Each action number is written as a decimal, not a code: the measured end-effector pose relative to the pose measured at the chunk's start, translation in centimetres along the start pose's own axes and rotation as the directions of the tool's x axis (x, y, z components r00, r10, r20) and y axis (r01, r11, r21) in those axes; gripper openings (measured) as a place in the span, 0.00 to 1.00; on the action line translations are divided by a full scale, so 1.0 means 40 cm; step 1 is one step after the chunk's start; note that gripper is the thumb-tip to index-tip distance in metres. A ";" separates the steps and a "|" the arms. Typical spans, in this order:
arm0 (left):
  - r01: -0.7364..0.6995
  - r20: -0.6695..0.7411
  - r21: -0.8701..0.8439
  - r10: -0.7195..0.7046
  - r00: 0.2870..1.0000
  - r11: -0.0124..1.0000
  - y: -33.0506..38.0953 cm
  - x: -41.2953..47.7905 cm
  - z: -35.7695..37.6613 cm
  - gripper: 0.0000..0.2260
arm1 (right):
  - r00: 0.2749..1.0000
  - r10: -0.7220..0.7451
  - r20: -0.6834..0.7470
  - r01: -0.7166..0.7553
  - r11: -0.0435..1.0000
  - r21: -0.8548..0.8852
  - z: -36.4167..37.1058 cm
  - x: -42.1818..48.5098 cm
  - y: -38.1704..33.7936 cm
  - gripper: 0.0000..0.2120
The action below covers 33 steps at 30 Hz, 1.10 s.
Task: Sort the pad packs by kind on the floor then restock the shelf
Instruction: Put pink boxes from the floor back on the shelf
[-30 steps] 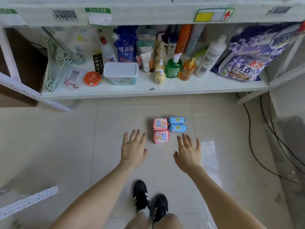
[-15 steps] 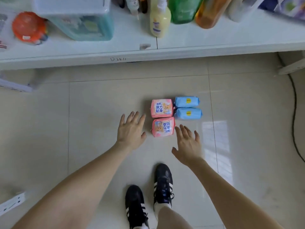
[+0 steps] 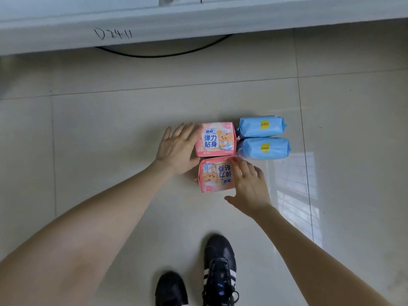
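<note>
Nearest us, our black shoes [image 3: 219,268] stand on the tiled floor [image 3: 110,129]. Beyond them our right hand [image 3: 249,188] rests straight, spread fingers on the near pink pad pack [image 3: 214,177], and our left hand [image 3: 176,149], fingers also straight, touches the left side of the far pink pad pack [image 3: 217,140]. Just right lie two blue pad packs [image 3: 265,147], touching; farthest, a black cable [image 3: 163,54] curves under the white shelf edge [image 3: 198,23].

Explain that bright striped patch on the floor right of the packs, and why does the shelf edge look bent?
Head view: the patch is glare on the glossy floor tile, apparently a slatted window mirrored there. Head view: the shelf edge tilts and bows slightly, likely from the wide-angle lens. Head view: the pink packs and blue packs are sharp, with soft shadows.
</note>
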<state>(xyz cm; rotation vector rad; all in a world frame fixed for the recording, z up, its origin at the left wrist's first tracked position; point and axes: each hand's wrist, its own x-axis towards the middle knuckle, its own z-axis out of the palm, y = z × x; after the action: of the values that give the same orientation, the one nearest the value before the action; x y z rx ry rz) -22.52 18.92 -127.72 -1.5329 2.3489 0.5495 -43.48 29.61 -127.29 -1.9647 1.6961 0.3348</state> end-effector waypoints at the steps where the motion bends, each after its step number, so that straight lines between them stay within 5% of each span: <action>1: -0.015 0.011 -0.006 0.015 1.000 1.000 -0.001 0.010 0.005 0.41 | 1.000 -0.002 -0.010 0.002 1.000 0.005 0.004 0.004 0.001 0.52; 11: -0.128 0.052 -0.065 0.131 0.990 0.990 -0.010 0.130 -0.021 0.45 | 0.987 0.040 -0.155 -0.041 0.999 -0.006 0.019 0.047 -0.022 0.36; 17: -0.118 0.031 -0.119 0.123 0.992 0.986 0.012 0.125 -0.027 0.39 | 0.998 0.005 -0.058 0.001 0.995 0.101 0.052 0.015 -0.024 0.36; 33: 0.220 0.161 -0.333 -0.175 0.971 0.917 -0.023 -0.150 -0.099 0.36 | 0.984 0.114 0.140 -0.146 0.959 0.245 -0.039 -0.186 -0.093 0.35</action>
<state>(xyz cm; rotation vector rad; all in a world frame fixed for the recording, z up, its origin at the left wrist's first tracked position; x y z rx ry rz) -19.43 21.64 -121.75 -1.7982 2.0461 1.0250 -41.46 35.35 -121.43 -1.6191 1.6996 0.2661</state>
